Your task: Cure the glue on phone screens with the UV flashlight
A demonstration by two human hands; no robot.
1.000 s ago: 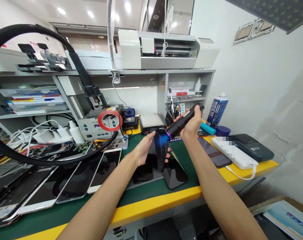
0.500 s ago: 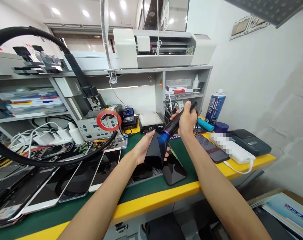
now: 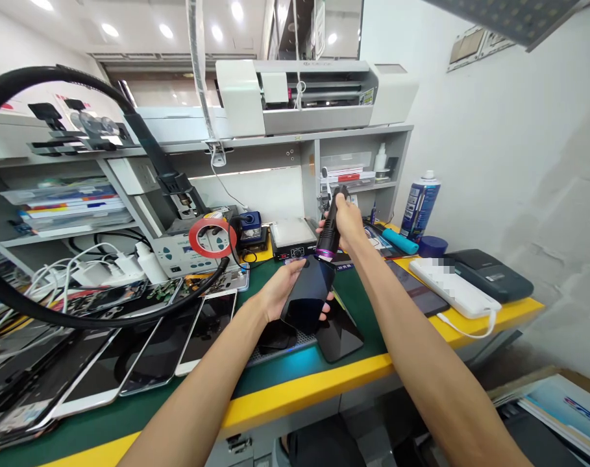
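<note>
My left hand (image 3: 281, 289) grips a dark phone (image 3: 308, 293) by its edges, raised and tilted over the bench, its glossy black face towards me. In my right hand (image 3: 345, 219) is a black flashlight (image 3: 328, 235) with a purple ring near its head. The flashlight's head points down at the phone's upper edge, close above it. A bluish patch of light falls on the green mat (image 3: 295, 366) below the phone. Under and right of the held phone, another black phone (image 3: 339, 334) lies on the mat. One more dark phone (image 3: 278, 336) lies partly hidden behind my left wrist.
Several phones and tablets (image 3: 146, 357) lie in a row at left, under a black hose (image 3: 80, 318). Red tape (image 3: 211, 237) leans on a station behind. At right are a phone (image 3: 416, 288), a white power bank (image 3: 453, 288), a blue spray can (image 3: 420, 209) and a dark case (image 3: 492, 275).
The flashlight has swung left and more upright, over the phone's top edge. Its blue glow has left the phone's face, and a bluish patch now shows on the mat near the bench's front.
</note>
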